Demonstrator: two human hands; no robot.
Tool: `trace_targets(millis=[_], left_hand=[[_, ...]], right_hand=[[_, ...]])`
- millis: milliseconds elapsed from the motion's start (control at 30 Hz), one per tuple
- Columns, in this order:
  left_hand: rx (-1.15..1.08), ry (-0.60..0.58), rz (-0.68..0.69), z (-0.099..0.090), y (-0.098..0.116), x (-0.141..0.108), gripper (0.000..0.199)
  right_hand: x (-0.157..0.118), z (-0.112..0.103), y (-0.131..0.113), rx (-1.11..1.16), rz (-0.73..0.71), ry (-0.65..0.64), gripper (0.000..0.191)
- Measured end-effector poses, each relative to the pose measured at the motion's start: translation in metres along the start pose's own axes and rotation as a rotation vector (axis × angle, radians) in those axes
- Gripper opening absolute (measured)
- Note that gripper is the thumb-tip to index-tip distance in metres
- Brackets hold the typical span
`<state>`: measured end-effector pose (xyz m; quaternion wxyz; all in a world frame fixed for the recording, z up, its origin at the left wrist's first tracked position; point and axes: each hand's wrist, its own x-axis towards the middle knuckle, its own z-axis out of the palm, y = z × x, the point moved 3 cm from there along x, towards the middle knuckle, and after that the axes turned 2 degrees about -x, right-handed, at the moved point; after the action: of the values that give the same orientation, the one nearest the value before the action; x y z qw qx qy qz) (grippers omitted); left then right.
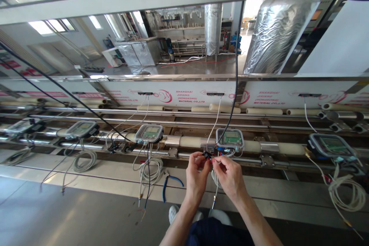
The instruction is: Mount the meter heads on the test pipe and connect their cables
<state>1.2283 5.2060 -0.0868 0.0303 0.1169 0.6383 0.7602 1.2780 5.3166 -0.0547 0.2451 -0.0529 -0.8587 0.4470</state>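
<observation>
My left hand [198, 171] is closed in a pinch on a small black connector [206, 155] at the end of a white cable [214, 127]. Close beside it, the fingertips of my right hand [228, 174] pinch what looks like a thin wire at the connector; it is too small to make out fully. Just behind my hands sits a meter with a clear cover and green circuit board [233, 137], with a black cable [235, 84] coming down to it. Below my hands hangs a coil of pale cable [215, 180], partly hidden by my right hand.
Blue-handled pliers [170, 184] lie on the metal ledge [115, 178] to the left. Similar meters [149, 133] line the pipe on both sides, with coiled cables [151, 171] hanging down. White printed panels [184, 94] with black terminal strips [215, 94] stand behind the rails.
</observation>
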Motion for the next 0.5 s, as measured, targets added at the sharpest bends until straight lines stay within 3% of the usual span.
trace_targets(millis=[200, 500], left_hand=[[-0.212, 0.031, -0.101, 0.0079, 0.0067, -0.0034, 0.032], [-0.152, 0.11, -0.142, 0.0097, 0.0076, -0.0056, 0.035]], right_hand=[[0.0004, 0.0025, 0.0019, -0.064, -0.032, -0.014, 0.015], [0.003, 0.0038, 0.0025, -0.1, 0.007, -0.01, 0.014]])
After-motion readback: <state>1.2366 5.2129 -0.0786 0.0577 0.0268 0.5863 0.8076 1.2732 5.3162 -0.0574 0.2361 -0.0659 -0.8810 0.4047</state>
